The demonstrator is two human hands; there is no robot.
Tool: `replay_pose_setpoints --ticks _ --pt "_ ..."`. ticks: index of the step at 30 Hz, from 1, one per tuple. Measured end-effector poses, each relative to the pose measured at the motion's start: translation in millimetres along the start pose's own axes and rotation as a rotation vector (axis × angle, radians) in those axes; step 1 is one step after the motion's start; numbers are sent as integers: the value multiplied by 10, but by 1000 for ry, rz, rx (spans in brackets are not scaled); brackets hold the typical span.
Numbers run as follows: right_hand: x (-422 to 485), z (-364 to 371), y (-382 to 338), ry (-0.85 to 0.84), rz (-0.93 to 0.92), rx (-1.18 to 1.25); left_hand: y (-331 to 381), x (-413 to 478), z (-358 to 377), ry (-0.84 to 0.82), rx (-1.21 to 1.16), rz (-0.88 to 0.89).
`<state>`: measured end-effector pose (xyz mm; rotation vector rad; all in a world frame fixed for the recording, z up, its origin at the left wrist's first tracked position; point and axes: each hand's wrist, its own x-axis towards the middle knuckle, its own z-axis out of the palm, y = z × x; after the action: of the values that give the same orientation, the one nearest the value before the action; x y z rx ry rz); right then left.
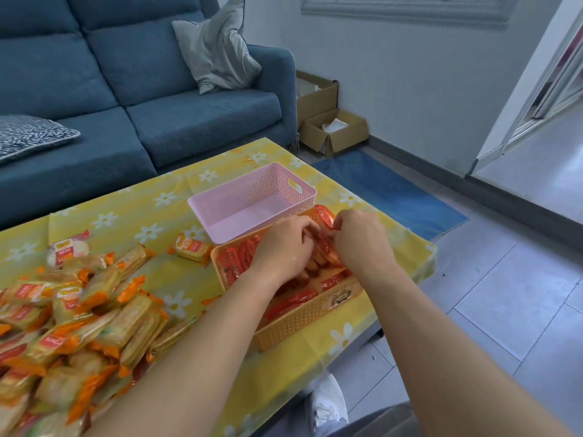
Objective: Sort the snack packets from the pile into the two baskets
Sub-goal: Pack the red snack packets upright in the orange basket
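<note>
Yellow daisy-print tablecloth (132, 216) covers the table across the lower half of the frame; behind it at upper left stands a blue sofa (142, 74) with a grey cushion (217, 48) propped in its corner; two cardboard boxes (334, 127) sit on the floor right of the sofa, near a blue mat (394, 193); at mid-frame I see the pink basket (252, 197), its pale floor showing, touching the orange basket (299, 320) just below it; the orange basket holds red snack packets (233, 263); the pile of cracker packets (79, 326) fills the lower left, and a single cracker packet (191, 247) lies just left of the orange basket; both hands are over the orange basket; the left hand (284, 250) has its fingers curled down among the red snack packets, though I cannot tell whether it grips any; the right hand (359, 238) pinches an upright red packet (324, 216) at that basket's far rim.
</note>
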<state>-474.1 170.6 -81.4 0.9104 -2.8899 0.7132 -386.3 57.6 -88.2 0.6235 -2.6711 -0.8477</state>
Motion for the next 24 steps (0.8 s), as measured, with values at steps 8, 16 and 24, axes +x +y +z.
replay_pose_setpoints --ticks 8,16,24 --pt "-72 -104 -160 -218 -7 -149 -72 -590 -373 -280 258 -15" --pt "-241 -214 -288 -79 -166 71 -244 -825 -368 -216 200 -73" --pt "-333 -329 -228 -331 -216 0 -397 -933 -847 84 -334 -314"
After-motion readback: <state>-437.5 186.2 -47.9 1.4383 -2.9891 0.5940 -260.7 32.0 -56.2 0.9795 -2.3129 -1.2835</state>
